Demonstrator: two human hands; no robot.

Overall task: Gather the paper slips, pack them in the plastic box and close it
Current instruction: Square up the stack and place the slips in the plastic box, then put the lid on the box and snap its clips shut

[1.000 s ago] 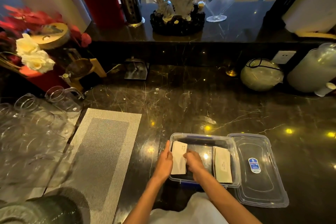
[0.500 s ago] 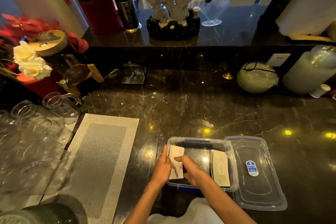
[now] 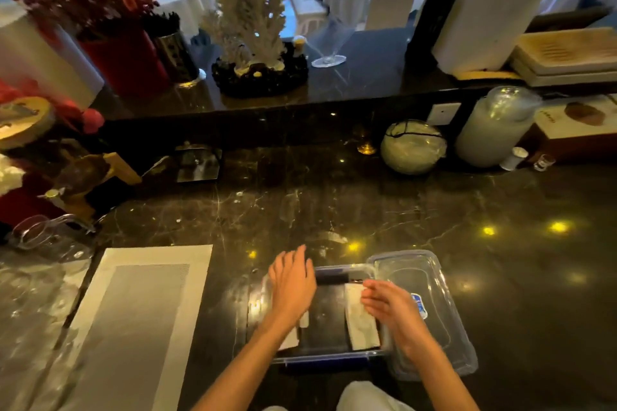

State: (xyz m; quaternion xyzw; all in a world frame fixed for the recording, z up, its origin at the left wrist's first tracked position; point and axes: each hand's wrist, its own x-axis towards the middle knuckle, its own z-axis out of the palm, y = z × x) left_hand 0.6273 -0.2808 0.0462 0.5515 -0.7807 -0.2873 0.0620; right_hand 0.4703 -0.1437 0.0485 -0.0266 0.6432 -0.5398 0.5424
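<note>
Both hands sat in the lower middle of the frame, forearms reaching up from the bottom edge. The left hand point(image 3: 292, 284) lay palm down with its fingers spread loosely over the left end of the plastic box point(image 3: 329, 355), holding nothing that could be seen. The right hand point(image 3: 389, 305) hovered over the right end of the box, turned edge-on with its fingers half curled and parted; motion blur made it hard to say whether the fingertips touched the paper beneath, and nothing appeared gripped.

The clear box rested on the dark marble table point(image 3: 334, 203), low and right of centre. Inside it, one stack of paper slips point(image 3: 362, 324) lay along the right side, and a second stack of slips point(image 3: 293, 337) showed partly under the left wrist. The dark bottom of the box was bare between them.

The clear lid point(image 3: 430, 314) lay just to the right of the box, its near edge touching or overlapping the rim. It carried a small blue and white sticker point(image 3: 420, 305), whose print was too blurred to read.
</note>
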